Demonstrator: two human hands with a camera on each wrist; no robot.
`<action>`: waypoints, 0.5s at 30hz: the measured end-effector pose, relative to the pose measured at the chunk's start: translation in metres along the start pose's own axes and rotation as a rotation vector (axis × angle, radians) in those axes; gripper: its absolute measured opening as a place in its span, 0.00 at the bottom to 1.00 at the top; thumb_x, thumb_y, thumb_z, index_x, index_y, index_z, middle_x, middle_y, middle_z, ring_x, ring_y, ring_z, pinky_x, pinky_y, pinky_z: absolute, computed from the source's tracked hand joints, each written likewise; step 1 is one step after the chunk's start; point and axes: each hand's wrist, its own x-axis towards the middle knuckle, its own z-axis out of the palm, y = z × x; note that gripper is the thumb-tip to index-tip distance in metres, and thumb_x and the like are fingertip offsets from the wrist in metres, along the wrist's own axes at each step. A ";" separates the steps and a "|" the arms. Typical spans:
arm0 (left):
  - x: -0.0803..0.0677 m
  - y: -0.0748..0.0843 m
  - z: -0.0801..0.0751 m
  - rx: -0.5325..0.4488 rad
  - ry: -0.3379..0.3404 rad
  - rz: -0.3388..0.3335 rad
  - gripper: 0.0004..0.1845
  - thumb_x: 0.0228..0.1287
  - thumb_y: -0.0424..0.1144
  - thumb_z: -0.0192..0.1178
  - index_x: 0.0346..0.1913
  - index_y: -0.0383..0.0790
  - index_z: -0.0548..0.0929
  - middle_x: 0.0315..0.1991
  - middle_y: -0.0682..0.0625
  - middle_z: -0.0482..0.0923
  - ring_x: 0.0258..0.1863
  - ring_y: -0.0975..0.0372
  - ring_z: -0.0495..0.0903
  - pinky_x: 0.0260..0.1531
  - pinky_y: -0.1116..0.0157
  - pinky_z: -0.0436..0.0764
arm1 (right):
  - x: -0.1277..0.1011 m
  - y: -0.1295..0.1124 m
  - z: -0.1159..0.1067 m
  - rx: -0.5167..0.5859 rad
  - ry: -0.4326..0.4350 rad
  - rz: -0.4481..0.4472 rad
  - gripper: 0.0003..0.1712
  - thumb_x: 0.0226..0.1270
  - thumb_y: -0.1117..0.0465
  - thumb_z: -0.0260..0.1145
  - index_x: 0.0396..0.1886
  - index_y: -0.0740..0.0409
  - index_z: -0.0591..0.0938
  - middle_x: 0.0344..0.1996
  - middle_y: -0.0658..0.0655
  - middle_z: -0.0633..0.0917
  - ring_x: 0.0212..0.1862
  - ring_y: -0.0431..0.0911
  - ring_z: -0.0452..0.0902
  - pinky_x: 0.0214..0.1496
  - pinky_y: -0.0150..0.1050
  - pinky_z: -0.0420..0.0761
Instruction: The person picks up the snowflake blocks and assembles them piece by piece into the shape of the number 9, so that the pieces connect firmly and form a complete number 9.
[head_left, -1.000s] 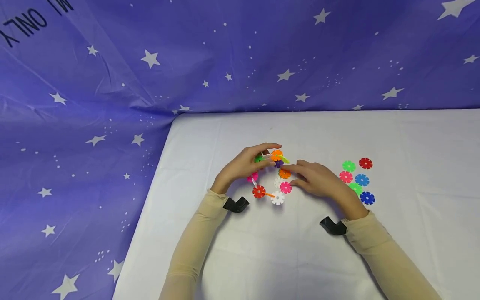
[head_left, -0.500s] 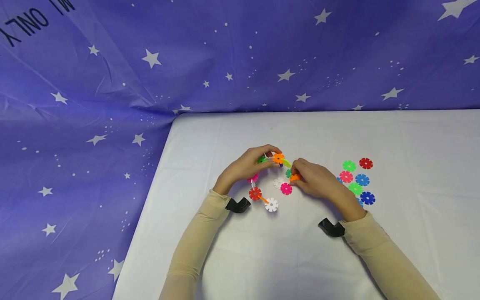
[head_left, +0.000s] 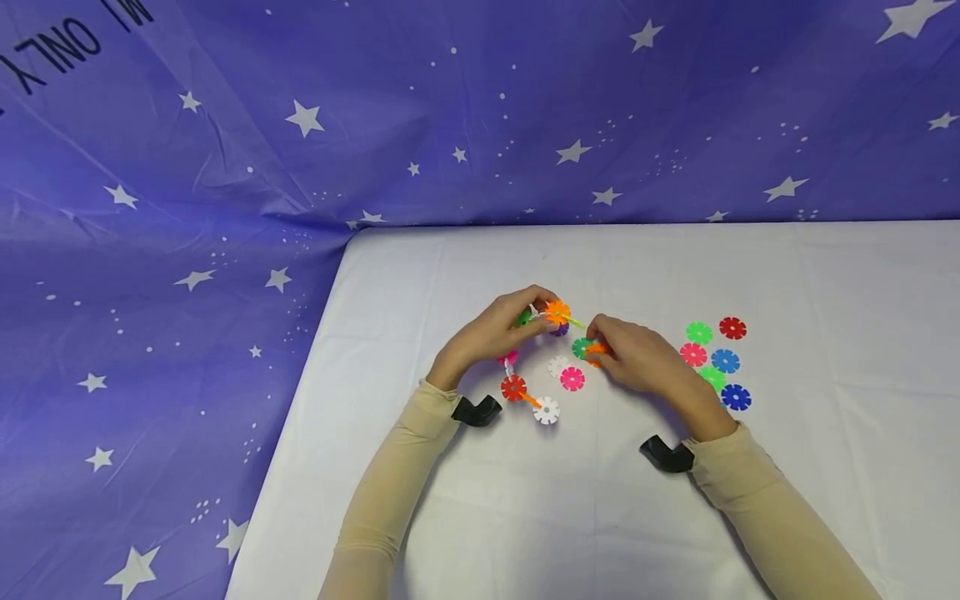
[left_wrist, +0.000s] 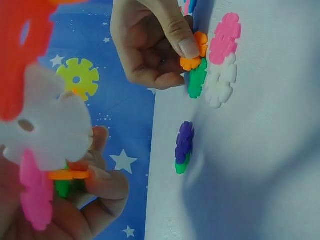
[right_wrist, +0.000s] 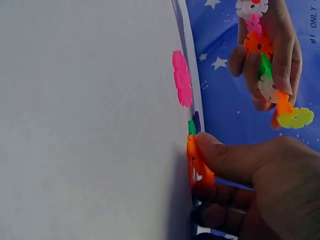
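Observation:
My left hand [head_left: 543, 315] grips a chain of joined plastic snowflake discs [head_left: 557, 312], lifted at its far end; its red disc [head_left: 513, 387] and white disc [head_left: 546, 410] trail on the white table. In the left wrist view that hand [left_wrist: 92, 175] holds the chain near a white disc [left_wrist: 50, 130]. My right hand [head_left: 597, 343] pinches a loose orange disc [head_left: 595, 353] between thumb and fingers, just right of the chain. The pinch on the orange disc [right_wrist: 197, 162] also shows in the right wrist view. Green [head_left: 579, 347], white [head_left: 557, 365] and pink [head_left: 572, 378] discs lie beside it.
A group of loose discs lies right of my right hand: green [head_left: 699, 333], red [head_left: 732, 327], pink [head_left: 693, 354], blue [head_left: 724, 360]. The white table [head_left: 600, 517] ends at a left edge near a purple star-patterned cloth [head_left: 225, 167], which also hangs behind.
My right hand has taken the orange disc off the table and holds it a little further right, uncovering a green disc. The chain's trailing white end has slid slightly left and nearer.

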 end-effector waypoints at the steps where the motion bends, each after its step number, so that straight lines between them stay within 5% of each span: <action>1: 0.000 0.000 0.000 -0.003 -0.004 0.004 0.22 0.71 0.41 0.59 0.65 0.42 0.73 0.47 0.49 0.78 0.42 0.61 0.76 0.45 0.68 0.74 | 0.000 0.001 -0.001 0.015 0.008 -0.007 0.15 0.65 0.57 0.69 0.47 0.57 0.77 0.30 0.51 0.80 0.31 0.45 0.73 0.36 0.41 0.75; 8: 0.001 -0.003 0.000 0.016 -0.018 0.062 0.24 0.72 0.42 0.56 0.69 0.47 0.71 0.65 0.53 0.74 0.56 0.64 0.74 0.59 0.64 0.73 | -0.001 0.000 -0.011 0.254 0.160 -0.008 0.06 0.69 0.64 0.64 0.43 0.57 0.80 0.24 0.52 0.77 0.26 0.44 0.69 0.30 0.35 0.70; 15: 0.001 -0.003 -0.002 0.020 0.021 0.023 0.21 0.70 0.44 0.60 0.62 0.42 0.76 0.60 0.51 0.77 0.57 0.61 0.75 0.58 0.63 0.74 | -0.004 -0.009 -0.020 0.695 0.205 0.034 0.13 0.74 0.60 0.59 0.52 0.63 0.77 0.28 0.62 0.76 0.16 0.44 0.69 0.18 0.35 0.71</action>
